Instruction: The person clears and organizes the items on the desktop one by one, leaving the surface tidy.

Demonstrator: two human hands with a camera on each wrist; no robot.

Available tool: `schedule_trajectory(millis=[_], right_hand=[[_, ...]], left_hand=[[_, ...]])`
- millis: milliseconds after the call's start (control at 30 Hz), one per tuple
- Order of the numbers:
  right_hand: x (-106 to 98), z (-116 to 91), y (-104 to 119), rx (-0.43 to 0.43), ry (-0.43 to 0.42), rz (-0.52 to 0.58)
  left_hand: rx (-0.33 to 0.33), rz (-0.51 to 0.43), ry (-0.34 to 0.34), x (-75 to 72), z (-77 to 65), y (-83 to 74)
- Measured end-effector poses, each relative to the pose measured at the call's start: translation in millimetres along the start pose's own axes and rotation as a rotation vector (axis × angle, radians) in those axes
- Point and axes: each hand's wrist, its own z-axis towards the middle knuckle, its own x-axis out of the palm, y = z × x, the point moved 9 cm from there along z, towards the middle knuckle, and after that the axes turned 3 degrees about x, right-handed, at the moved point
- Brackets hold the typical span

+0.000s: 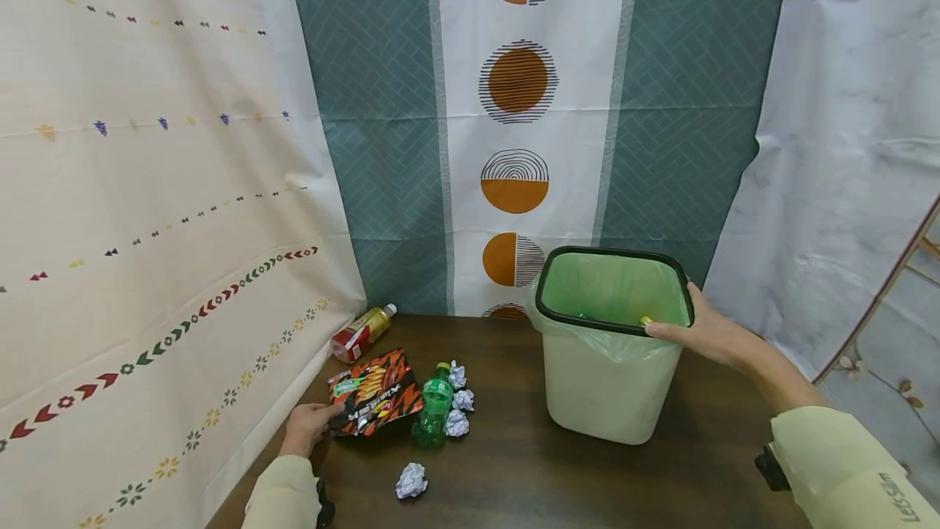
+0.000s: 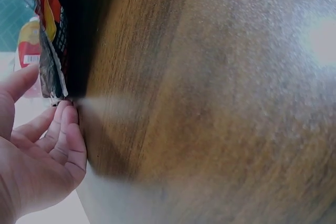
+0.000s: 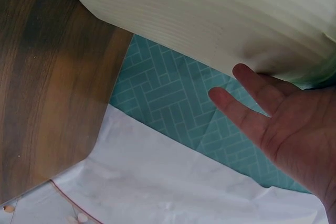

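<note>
In the head view my left hand [image 1: 307,424] pinches the near left edge of a black and orange snack bag [image 1: 376,392]. The left wrist view has the thumb and fingers at the end of the bag [image 2: 52,66], which is seen edge-on with dark shadow beside it. My right hand [image 1: 705,329] holds the black rim of a pale trash bin [image 1: 609,390] at its near right corner. Two fingers [image 3: 239,111] stretch out along the outer wall in the right wrist view. A green liner [image 1: 609,284] lines the bin, with a small yellow thing inside.
A green plastic bottle [image 1: 438,398] lies right of the bag, beside several crumpled paper balls [image 1: 457,423]. Another paper ball [image 1: 411,481] lies nearer. Behind the bag is a red and yellow bottle [image 1: 363,333]. Curtains [image 1: 382,145] hang along the back and sides of the wooden table [image 1: 507,464].
</note>
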Motion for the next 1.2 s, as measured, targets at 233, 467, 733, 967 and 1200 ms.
schedule_trajectory(millis=[233,467,733,967,1200], right_hand=[[1,-2,-4,0.059,0.015,-0.034],[0,-1,-4,0.064,0.020,-0.038],[1,-2,-4,0.066,0.019,-0.031],[0,-2,-3,0.040,0.012,-0.020],[0,-2,-3,0.039,0.010,-0.025]], left_hand=[[-0.022,0.013,-0.017,1.0,-1.1,0.8],[-0.036,-0.093,-0.024,4.6,-0.4,0.3],[-0.063,-0.213,-0.034,8.0,4.6,-1.6],[-0.056,-0.323,0.029,10.9,3.2,-12.3],[-0.071,-0.383,0.009,9.1,4.0,-19.8]])
